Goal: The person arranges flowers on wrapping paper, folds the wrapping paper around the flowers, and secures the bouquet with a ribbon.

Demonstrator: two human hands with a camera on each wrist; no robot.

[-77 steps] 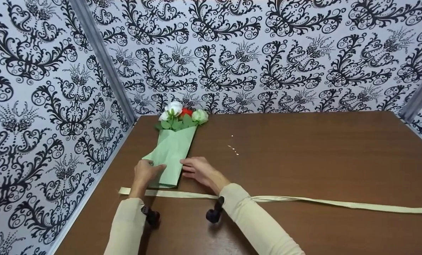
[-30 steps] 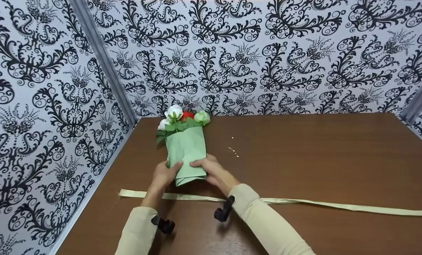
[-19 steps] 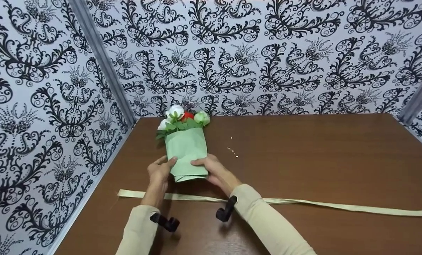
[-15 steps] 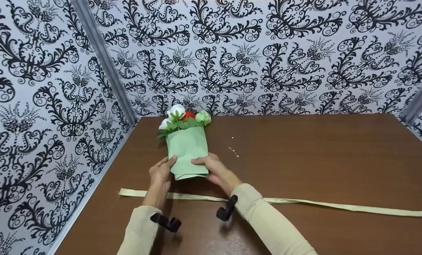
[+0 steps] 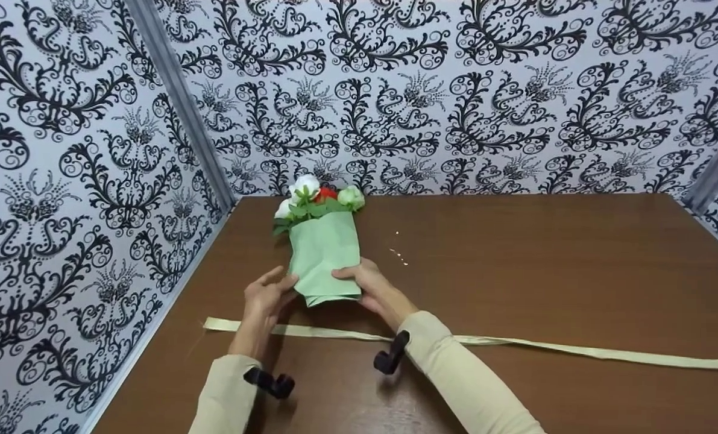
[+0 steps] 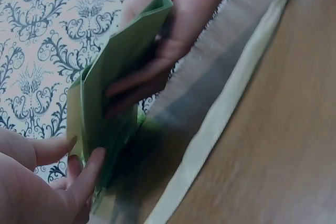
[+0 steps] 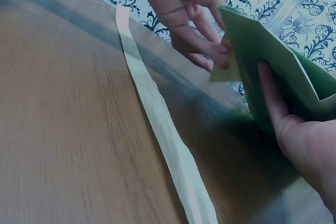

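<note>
A bouquet of white, red and pale green flowers (image 5: pixel 306 188) is wrapped in light green paper (image 5: pixel 322 250). My right hand (image 5: pixel 375 286) grips the lower right of the wrap, thumb across the front and fingers behind it. At the lower left edge, my left hand (image 5: pixel 266 298) pinches the paper between thumb and fingers. The left wrist view has the left hand's fingertips (image 6: pixel 94 163) on the paper's edge. From the right wrist, the folded green wrap (image 7: pixel 262 61) appears tilted above the table, its lower end partly hollow. The stems are hidden inside.
A long cream ribbon (image 5: pixel 545 346) runs across the brown table (image 5: pixel 515 259) in front of the bouquet, passing under both forearms. Small bright specks (image 5: pixel 398 256) show right of the wrap. Patterned walls (image 5: pixel 407 102) rise behind and at the left.
The paper's loose left flap has been folded over, and the wrapped bouquet has shifted right, with both hands on it. Lately the left hand has slid slightly down and outward along the left edge.
</note>
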